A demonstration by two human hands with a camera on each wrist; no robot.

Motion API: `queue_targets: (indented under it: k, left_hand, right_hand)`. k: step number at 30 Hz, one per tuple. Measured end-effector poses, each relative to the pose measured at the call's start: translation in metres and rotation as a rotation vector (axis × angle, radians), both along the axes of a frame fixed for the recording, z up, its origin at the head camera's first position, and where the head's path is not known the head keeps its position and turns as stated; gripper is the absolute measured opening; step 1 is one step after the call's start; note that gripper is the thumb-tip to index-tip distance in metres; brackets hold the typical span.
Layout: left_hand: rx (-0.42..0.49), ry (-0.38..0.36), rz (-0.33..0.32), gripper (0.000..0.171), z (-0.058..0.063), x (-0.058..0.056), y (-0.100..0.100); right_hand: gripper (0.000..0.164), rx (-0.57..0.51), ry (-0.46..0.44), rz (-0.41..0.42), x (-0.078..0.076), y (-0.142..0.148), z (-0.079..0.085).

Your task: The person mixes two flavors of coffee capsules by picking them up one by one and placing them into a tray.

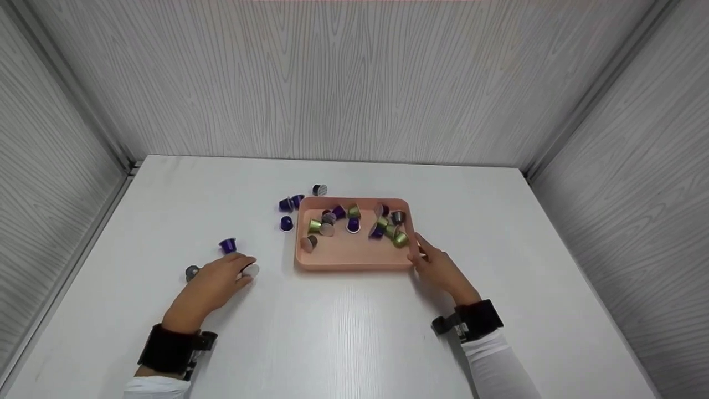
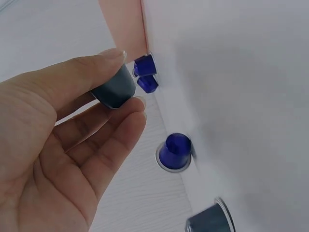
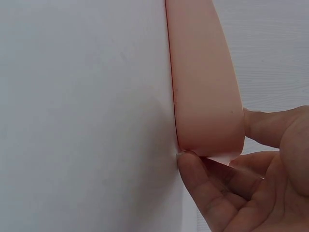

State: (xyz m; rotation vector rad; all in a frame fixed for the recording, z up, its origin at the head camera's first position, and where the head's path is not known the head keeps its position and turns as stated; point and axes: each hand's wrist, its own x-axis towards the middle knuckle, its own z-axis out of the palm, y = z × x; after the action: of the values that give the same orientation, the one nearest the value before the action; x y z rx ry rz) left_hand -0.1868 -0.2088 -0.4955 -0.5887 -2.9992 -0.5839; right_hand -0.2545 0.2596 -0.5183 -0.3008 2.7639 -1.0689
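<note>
My left hand [image 1: 213, 282] pinches a dark grey coffee capsule [image 2: 117, 91] between thumb and fingers, at the left of the table; its pale lid shows in the head view. A purple capsule [image 1: 227, 245] lies just beyond that hand, and a grey capsule [image 1: 191, 272] lies to its left. With my right hand [image 1: 441, 270], I grip the near right corner of a shallow pink tray [image 1: 354, 257], the thumb against its wall [image 3: 205, 82]. Purple, green and dark capsules are scattered inside the tray, mostly towards its back and right.
Left of the tray, a purple capsule [image 1: 286, 223] stands near a pair of purple capsules [image 1: 286, 205]. One dark capsule [image 1: 319, 190] lies behind the tray's back left corner. The white table [image 1: 354, 332] is bounded by a pale wood-grain panel [image 1: 332, 83] behind and panels at both sides.
</note>
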Motion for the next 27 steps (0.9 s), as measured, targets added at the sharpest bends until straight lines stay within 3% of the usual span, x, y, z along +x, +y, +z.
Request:
queue_targets:
  k: [11, 16, 22, 27]
  left_hand:
    - [0.177, 0.071, -0.023, 0.041, 0.017, -0.040, 0.057]
    - [0.284, 0.041, -0.032, 0.044, 0.022, -0.058, 0.080]
    - [0.322, 0.038, 0.000, 0.044, 0.017, -0.073, 0.097]
    - [0.317, 0.067, 0.004, 0.039, 0.008, -0.077, 0.104]
  right_hand:
    - [0.066, -0.001, -0.028, 0.004, -0.001, 0.000, 0.001]
    - [0.066, -0.013, -0.024, 0.001, -0.001, -0.002, 0.000]
    - [0.066, -0.011, -0.036, -0.014, 0.000, -0.004, 0.000]
    - [0.065, -0.026, -0.015, -0.022, 0.000, -0.002, 0.000]
